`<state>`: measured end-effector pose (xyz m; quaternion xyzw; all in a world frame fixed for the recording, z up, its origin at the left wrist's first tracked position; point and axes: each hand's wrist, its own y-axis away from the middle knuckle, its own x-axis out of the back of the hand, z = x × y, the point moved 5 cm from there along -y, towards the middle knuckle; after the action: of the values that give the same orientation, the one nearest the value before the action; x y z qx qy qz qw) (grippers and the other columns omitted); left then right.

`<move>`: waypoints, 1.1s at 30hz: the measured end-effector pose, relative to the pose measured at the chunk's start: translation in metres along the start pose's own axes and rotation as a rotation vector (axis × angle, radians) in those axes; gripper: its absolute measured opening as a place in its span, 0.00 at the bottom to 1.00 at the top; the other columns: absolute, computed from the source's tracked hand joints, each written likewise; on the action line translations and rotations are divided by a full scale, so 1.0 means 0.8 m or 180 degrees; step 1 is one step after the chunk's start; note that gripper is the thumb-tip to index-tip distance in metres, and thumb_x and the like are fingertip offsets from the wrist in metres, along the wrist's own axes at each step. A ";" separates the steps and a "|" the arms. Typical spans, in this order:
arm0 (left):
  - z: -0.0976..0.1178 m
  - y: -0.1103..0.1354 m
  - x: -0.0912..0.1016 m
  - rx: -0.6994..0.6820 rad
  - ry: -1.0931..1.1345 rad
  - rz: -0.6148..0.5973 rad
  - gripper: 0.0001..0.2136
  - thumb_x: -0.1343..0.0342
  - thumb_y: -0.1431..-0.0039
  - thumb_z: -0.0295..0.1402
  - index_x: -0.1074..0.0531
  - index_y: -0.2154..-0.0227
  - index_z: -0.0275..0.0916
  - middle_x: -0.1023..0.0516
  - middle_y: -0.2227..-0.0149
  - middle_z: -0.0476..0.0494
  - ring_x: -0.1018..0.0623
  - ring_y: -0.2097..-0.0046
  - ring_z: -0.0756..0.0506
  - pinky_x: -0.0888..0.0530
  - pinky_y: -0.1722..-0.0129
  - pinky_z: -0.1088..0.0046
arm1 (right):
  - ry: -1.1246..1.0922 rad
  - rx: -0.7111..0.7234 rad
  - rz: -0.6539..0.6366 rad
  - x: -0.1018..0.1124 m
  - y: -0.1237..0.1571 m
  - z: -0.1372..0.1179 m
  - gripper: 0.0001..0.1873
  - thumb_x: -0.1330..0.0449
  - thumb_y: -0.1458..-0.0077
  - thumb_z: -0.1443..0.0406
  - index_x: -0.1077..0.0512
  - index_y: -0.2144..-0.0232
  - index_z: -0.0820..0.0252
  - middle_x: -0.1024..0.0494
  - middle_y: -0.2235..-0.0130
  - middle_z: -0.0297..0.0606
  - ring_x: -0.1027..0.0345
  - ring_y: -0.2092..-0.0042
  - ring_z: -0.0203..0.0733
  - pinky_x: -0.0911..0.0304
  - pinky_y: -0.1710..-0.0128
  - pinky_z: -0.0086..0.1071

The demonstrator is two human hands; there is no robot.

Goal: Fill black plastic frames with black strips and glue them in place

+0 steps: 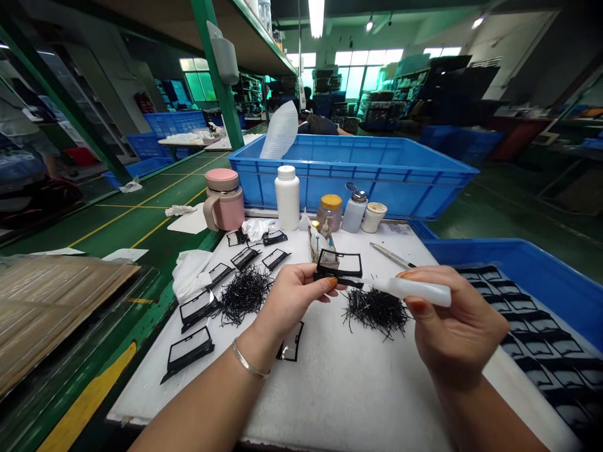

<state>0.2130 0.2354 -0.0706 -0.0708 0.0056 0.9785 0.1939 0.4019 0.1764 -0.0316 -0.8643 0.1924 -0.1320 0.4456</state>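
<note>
Between thumb and fingers my left hand (pixel 301 292) pinches a black plastic frame (pixel 346 271) with a clear middle, raised above the white work surface (pixel 339 395). My right hand (pixel 452 320) is closed around a white glue bottle (pixel 421 290), its tapered nozzle pointing left at the frame's lower edge. Whether the tip touches the frame I cannot tell. Beneath the hands lie two heaps of thin black strips, a right heap (pixel 377 309) and a left heap (pixel 245 294). Several similar frames (pixel 188 350) lie along the left side, and another frame (pixel 292 342) sits below my left wrist.
A white bottle (pixel 287 198), a pink mug (pixel 225 199), a yellow-lidded jar (pixel 331 212) and a pump bottle (pixel 355 210) stand at the back. Behind them is a large blue crate (pixel 377 172). Tweezers (pixel 391 254) lie right of centre. Another blue crate (pixel 532 257) holds rows of frames.
</note>
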 end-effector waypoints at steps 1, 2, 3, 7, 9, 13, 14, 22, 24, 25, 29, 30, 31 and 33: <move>0.000 0.000 0.000 -0.0004 -0.0013 0.0000 0.07 0.41 0.45 0.32 0.22 0.67 0.33 0.19 0.65 0.39 0.24 0.66 0.49 0.28 0.67 0.77 | 0.0031 -0.0004 -0.0034 0.000 0.000 0.000 0.06 0.35 0.50 0.67 0.23 0.66 0.58 0.24 0.68 0.39 0.30 0.66 0.47 0.38 0.66 0.40; 0.000 0.000 -0.001 -0.0008 -0.0024 -0.0003 0.07 0.41 0.45 0.32 0.22 0.67 0.33 0.19 0.66 0.39 0.24 0.66 0.49 0.28 0.67 0.77 | 0.0058 -0.0005 -0.0058 -0.001 0.000 -0.001 0.06 0.35 0.50 0.67 0.23 0.66 0.57 0.24 0.68 0.38 0.30 0.66 0.47 0.37 0.66 0.40; 0.000 0.000 -0.001 -0.0011 -0.0030 -0.0004 0.07 0.41 0.45 0.32 0.22 0.67 0.33 0.19 0.65 0.39 0.24 0.66 0.49 0.27 0.67 0.77 | 0.0077 0.0004 -0.0065 -0.001 0.000 -0.001 0.06 0.35 0.50 0.67 0.23 0.66 0.57 0.24 0.68 0.38 0.30 0.66 0.47 0.37 0.66 0.40; 0.000 0.000 -0.001 -0.0008 -0.0044 0.0000 0.07 0.41 0.45 0.32 0.22 0.67 0.33 0.19 0.65 0.39 0.24 0.65 0.49 0.28 0.67 0.77 | 0.0111 0.0034 -0.0058 -0.001 0.000 -0.002 0.06 0.34 0.50 0.66 0.23 0.66 0.57 0.24 0.68 0.38 0.30 0.66 0.47 0.37 0.66 0.39; 0.000 -0.001 -0.001 -0.0007 -0.0049 0.0000 0.07 0.41 0.45 0.32 0.22 0.67 0.32 0.19 0.65 0.39 0.24 0.65 0.48 0.28 0.67 0.77 | 0.0122 0.0050 -0.0072 -0.002 -0.001 -0.001 0.06 0.34 0.50 0.66 0.23 0.66 0.57 0.24 0.68 0.38 0.30 0.66 0.47 0.37 0.66 0.39; -0.001 0.000 -0.001 -0.0018 -0.0073 -0.0024 0.08 0.41 0.45 0.32 0.22 0.66 0.32 0.19 0.64 0.38 0.24 0.65 0.49 0.28 0.67 0.77 | 0.0087 0.0149 -0.0070 -0.002 -0.002 -0.003 0.05 0.34 0.50 0.66 0.23 0.67 0.58 0.24 0.69 0.38 0.30 0.67 0.46 0.36 0.67 0.39; -0.002 0.001 -0.001 -0.0023 -0.0074 -0.0033 0.08 0.41 0.45 0.32 0.22 0.66 0.33 0.19 0.64 0.38 0.24 0.65 0.49 0.28 0.67 0.77 | 0.0079 0.0164 -0.0078 -0.002 -0.002 -0.004 0.06 0.34 0.50 0.67 0.23 0.67 0.59 0.24 0.69 0.38 0.30 0.67 0.46 0.37 0.67 0.39; 0.000 0.000 -0.001 -0.0043 -0.0076 -0.0039 0.08 0.41 0.44 0.32 0.22 0.66 0.33 0.19 0.64 0.39 0.24 0.66 0.49 0.28 0.67 0.78 | 0.0090 0.0085 -0.0133 -0.001 0.000 -0.002 0.06 0.34 0.51 0.69 0.23 0.66 0.61 0.23 0.68 0.39 0.30 0.66 0.46 0.37 0.66 0.40; 0.000 0.000 -0.001 -0.0049 -0.0074 -0.0038 0.08 0.41 0.44 0.31 0.22 0.66 0.33 0.19 0.65 0.39 0.25 0.66 0.50 0.28 0.67 0.78 | 0.0089 0.0064 -0.0131 -0.001 0.000 -0.002 0.06 0.34 0.51 0.69 0.23 0.66 0.61 0.23 0.68 0.39 0.30 0.66 0.46 0.37 0.66 0.40; 0.000 0.000 -0.001 -0.0051 -0.0075 -0.0039 0.07 0.41 0.44 0.31 0.22 0.66 0.33 0.19 0.65 0.39 0.25 0.66 0.50 0.28 0.67 0.78 | 0.0090 0.0055 -0.0133 -0.001 0.000 -0.001 0.06 0.34 0.51 0.70 0.23 0.66 0.61 0.24 0.68 0.39 0.30 0.66 0.46 0.37 0.66 0.40; -0.001 0.000 -0.001 -0.0063 -0.0079 -0.0034 0.07 0.41 0.45 0.31 0.22 0.67 0.32 0.19 0.65 0.39 0.25 0.67 0.49 0.28 0.68 0.78 | 0.0089 0.0048 -0.0126 -0.001 0.000 -0.002 0.07 0.34 0.51 0.70 0.23 0.66 0.61 0.23 0.68 0.40 0.30 0.66 0.47 0.37 0.66 0.40; -0.001 0.001 -0.001 -0.0062 -0.0077 -0.0034 0.07 0.41 0.45 0.31 0.22 0.67 0.32 0.19 0.65 0.39 0.25 0.67 0.49 0.28 0.68 0.78 | 0.0091 0.0043 -0.0124 -0.001 0.001 -0.002 0.07 0.34 0.52 0.70 0.23 0.66 0.61 0.23 0.68 0.40 0.30 0.66 0.47 0.37 0.65 0.40; -0.001 0.001 -0.001 -0.0062 -0.0073 -0.0035 0.07 0.41 0.45 0.31 0.22 0.67 0.33 0.19 0.65 0.39 0.25 0.67 0.49 0.28 0.68 0.78 | 0.0088 0.0041 -0.0123 -0.001 0.001 -0.001 0.07 0.34 0.52 0.70 0.23 0.66 0.61 0.24 0.68 0.40 0.30 0.66 0.47 0.37 0.65 0.40; -0.001 0.001 -0.001 -0.0062 -0.0065 -0.0035 0.07 0.41 0.44 0.31 0.22 0.67 0.33 0.19 0.65 0.39 0.25 0.67 0.49 0.28 0.68 0.78 | 0.0084 0.0031 -0.0140 0.000 0.001 -0.001 0.07 0.34 0.52 0.70 0.23 0.66 0.62 0.24 0.68 0.40 0.30 0.66 0.47 0.37 0.65 0.40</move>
<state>0.2133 0.2345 -0.0714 -0.0627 -0.0062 0.9781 0.1986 0.4011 0.1753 -0.0320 -0.8643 0.1786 -0.1541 0.4443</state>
